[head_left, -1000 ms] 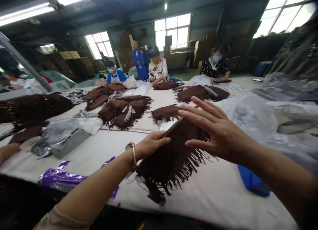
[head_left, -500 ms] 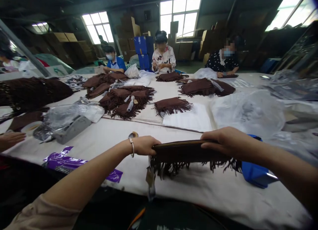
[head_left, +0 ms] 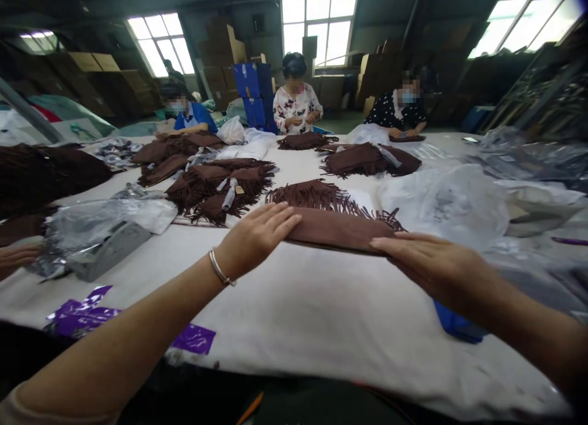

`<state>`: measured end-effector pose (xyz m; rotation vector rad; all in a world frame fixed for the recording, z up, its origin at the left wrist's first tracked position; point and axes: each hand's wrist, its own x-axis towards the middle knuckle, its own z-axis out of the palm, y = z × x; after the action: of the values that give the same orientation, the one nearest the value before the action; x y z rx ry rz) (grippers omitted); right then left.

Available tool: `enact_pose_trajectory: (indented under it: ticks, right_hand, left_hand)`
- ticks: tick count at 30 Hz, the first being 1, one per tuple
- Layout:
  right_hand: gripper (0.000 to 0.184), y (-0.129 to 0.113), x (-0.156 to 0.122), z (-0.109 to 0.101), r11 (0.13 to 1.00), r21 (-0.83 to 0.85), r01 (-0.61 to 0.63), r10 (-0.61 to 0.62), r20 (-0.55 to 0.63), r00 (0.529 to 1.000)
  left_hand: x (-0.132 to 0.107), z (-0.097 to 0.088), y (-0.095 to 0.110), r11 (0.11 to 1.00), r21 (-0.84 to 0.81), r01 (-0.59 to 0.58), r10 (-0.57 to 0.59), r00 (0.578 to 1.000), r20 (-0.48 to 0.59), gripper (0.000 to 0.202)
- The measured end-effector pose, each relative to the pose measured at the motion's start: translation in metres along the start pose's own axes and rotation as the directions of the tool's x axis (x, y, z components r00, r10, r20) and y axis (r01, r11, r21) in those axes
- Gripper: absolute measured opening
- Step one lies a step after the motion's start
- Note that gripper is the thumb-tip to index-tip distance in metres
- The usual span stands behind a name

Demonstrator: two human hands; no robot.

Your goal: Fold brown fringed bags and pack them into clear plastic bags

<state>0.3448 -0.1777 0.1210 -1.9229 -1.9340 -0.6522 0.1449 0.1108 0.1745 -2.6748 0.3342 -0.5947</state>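
A brown fringed zip pouch (head_left: 337, 229) lies across the table in front of me, its fringe pointing away and its zipped edge toward me. On its left end rests my left hand (head_left: 255, 235), open, fingers stretched out flat, with a bangle at the wrist. At the right end, my right hand (head_left: 434, 259) touches the corner with straight fingers; it is open too. Just beyond, partly covered by this pouch's fringe, is another brown fringed pouch (head_left: 307, 192). The tag seen earlier is hidden now.
Piled fringed pouches (head_left: 220, 186) lie further left, with clear plastic bags (head_left: 445, 198) to the right. A grey tape dispenser (head_left: 113, 247), purple tape (head_left: 195, 338) and a blue container (head_left: 457, 324) are nearby. Someone's hand (head_left: 18, 256) shows at left; several people sit opposite.
The pouch has moved away from me and turned from hanging fringe-down to lying flat, fringe outward. My fingers have gone from gripping its top edge to stretched out on it.
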Motion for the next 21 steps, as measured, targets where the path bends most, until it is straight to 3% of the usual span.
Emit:
enact_pose_trajectory:
  ticks: [2, 7, 9, 11, 13, 17, 19, 21]
  right_hand:
    - [0.045, -0.018, -0.032, 0.036, 0.999, 0.028, 0.041, -0.041, 0.024, 0.999]
    - [0.056, -0.071, -0.131, 0.155, 0.987, 0.158, 0.021, -0.04, 0.118, 0.992]
    - [0.056, -0.085, -0.16, 0.181, 0.978, 0.208, -0.034, 0.009, 0.121, 0.993]
    - [0.057, -0.089, -0.172, 0.185, 0.957, 0.281, -0.077, 0.034, 0.156, 0.987]
    - [0.054, -0.085, -0.167, 0.17, 0.912, 0.378, -0.159, 0.064, 0.251, 0.966]
    - [0.039, -0.073, -0.113, 0.122, 0.778, 0.487, -0.397, 0.152, 0.467, 0.871]
    - [0.041, -0.074, -0.08, 0.109, 0.734, 0.528, -0.426, 0.21, 0.42, 0.883]
    - [0.043, -0.079, -0.055, 0.114, 0.712, 0.577, -0.401, 0.28, 0.29, 0.915]
  left_hand:
    - [-0.027, 0.029, 0.03, 1.0, 0.02, -0.011, 0.01, 1.0, 0.015, 0.046]
    - [-0.104, 0.134, 0.122, 0.994, -0.107, 0.027, -0.007, 0.984, 0.181, 0.044]
    - [-0.121, 0.153, 0.144, 0.988, -0.134, 0.072, -0.035, 0.964, 0.262, 0.047]
    - [-0.126, 0.152, 0.152, 0.978, -0.175, 0.114, -0.05, 0.941, 0.335, 0.052]
    - [-0.122, 0.139, 0.148, 0.962, -0.231, 0.144, -0.036, 0.908, 0.417, 0.058]
    - [-0.089, 0.11, 0.137, 0.912, -0.331, 0.243, -0.004, 0.811, 0.585, 0.048]
    - [-0.065, 0.109, 0.139, 0.874, -0.379, 0.306, -0.045, 0.825, 0.563, 0.035]
    - [-0.042, 0.12, 0.148, 0.843, -0.433, 0.32, -0.101, 0.884, 0.456, 0.033]
